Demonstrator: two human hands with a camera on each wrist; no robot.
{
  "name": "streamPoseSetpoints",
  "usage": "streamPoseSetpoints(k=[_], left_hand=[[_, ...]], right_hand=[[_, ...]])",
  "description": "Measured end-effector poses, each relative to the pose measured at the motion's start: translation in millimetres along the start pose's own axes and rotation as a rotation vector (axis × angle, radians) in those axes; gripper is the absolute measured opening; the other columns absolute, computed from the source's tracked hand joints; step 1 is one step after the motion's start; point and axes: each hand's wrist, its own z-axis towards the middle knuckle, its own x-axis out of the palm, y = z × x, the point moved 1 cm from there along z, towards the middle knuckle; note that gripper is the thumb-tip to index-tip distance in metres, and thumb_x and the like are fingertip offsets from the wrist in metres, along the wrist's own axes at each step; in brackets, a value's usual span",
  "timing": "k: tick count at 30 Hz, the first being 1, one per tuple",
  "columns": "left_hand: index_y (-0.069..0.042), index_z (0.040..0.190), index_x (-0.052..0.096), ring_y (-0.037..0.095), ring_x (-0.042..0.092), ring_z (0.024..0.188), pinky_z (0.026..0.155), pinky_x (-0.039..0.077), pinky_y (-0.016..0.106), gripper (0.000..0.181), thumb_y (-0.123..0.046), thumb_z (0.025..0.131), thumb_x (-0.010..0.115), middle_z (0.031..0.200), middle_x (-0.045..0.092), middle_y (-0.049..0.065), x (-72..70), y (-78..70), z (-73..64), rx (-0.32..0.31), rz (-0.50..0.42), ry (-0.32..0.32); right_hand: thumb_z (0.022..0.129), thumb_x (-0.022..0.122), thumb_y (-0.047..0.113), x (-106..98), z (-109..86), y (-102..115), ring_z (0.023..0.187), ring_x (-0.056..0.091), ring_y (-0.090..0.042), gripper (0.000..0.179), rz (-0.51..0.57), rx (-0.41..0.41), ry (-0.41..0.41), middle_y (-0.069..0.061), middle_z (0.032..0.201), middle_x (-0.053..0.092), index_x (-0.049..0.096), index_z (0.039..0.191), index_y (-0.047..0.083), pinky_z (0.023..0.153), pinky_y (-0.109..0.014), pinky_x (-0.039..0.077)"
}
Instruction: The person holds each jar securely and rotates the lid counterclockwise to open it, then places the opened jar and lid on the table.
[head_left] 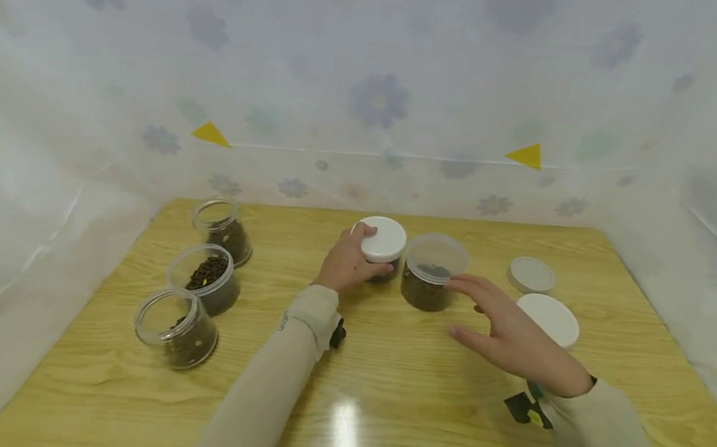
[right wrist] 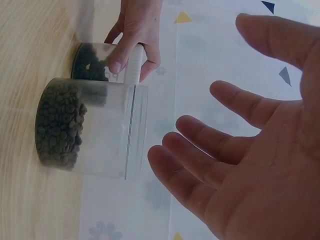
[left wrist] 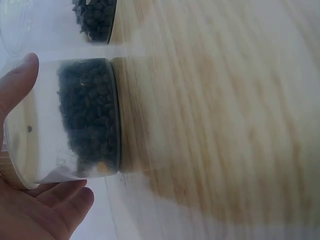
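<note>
Near the back middle of the table stands a clear plastic jar (left wrist: pixel 90 115) of dark brown pellets, topped by a white lid (head_left: pixel 386 238). My left hand (head_left: pixel 347 263) grips this lidded jar from the left, with thumb and fingers around its upper part. Just to its right is a lidless clear jar (head_left: pixel 427 294), also partly filled with dark pellets. My right hand (head_left: pixel 508 336) hovers by that jar's right side, fingers spread and holding nothing. In the right wrist view its palm faces the lidless jar's mouth.
Three lidless jars with dark pellets line the left side: a rear one (head_left: pixel 230 238), a middle one (head_left: pixel 221 293) and a front one (head_left: pixel 192 345). Two white lids lie at right, a smaller one (head_left: pixel 532 274) behind a larger one (head_left: pixel 550 319). Flowered sheeting (head_left: pixel 376 130) encloses the table.
</note>
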Motion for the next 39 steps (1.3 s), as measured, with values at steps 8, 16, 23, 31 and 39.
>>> streamPoseSetpoints(k=[8, 16, 23, 31, 39], left_hand=[[-0.02, 0.144, 0.042, 0.037, 0.057, 0.119, 0.097, 0.051, 0.049, 0.082, -0.045, 0.077, 0.083, 0.139, 0.046, 0.02, 1.4, 2.2, 0.2, 0.002, -0.027, 0.005], [-0.022, 0.146, 0.039, 0.037, 0.058, 0.118, 0.096, 0.051, 0.049, 0.083, -0.045, 0.079, 0.082, 0.139, 0.044, 0.02, 2.4, 2.8, -3.6, 0.0, -0.046, 0.006], [-0.022, 0.147, 0.038, 0.038, 0.058, 0.118, 0.097, 0.051, 0.05, 0.084, -0.045, 0.079, 0.081, 0.141, 0.043, 0.02, 2.3, 2.5, -5.8, 0.008, -0.047, 0.0], [-0.02, 0.148, 0.035, 0.037, 0.055, 0.125, 0.102, 0.049, 0.05, 0.087, -0.04, 0.078, 0.084, 0.143, 0.041, 0.019, 4.2, 4.5, -4.2, 0.015, -0.106, -0.012], [-0.018, 0.157, 0.014, 0.034, 0.05, 0.133, 0.107, 0.045, 0.052, 0.112, -0.035, 0.075, 0.087, 0.149, 0.039, 0.015, 0.5, 5.6, -2.9, 0.01, -0.165, -0.039]], right_hand=[[0.098, 0.063, 0.026, 3.6, 15.0, 0.0, 0.137, 0.045, -0.033, 0.058, 0.066, 0.005, 0.01, -0.014, 0.152, 0.04, 0.039, 0.149, 0.015, 0.098, -0.055, 0.048], [0.098, 0.063, 0.028, 7.9, 18.1, -3.6, 0.136, 0.045, -0.035, 0.059, 0.094, 0.017, 0.012, -0.012, 0.151, 0.042, 0.039, 0.148, 0.01, 0.099, -0.057, 0.047], [0.098, 0.062, 0.029, 9.4, 16.3, -3.2, 0.137, 0.044, -0.036, 0.059, 0.099, 0.031, 0.02, -0.015, 0.152, 0.041, 0.038, 0.149, 0.01, 0.099, -0.058, 0.047], [0.099, 0.062, 0.028, 11.9, 20.1, -2.6, 0.137, 0.044, -0.037, 0.058, 0.104, 0.029, 0.025, -0.015, 0.152, 0.041, 0.039, 0.149, 0.009, 0.099, -0.058, 0.046], [0.098, 0.062, 0.025, 15.0, 25.6, 0.6, 0.137, 0.044, -0.036, 0.057, 0.1, -0.001, 0.024, -0.018, 0.154, 0.039, 0.04, 0.148, 0.008, 0.098, -0.056, 0.047]])
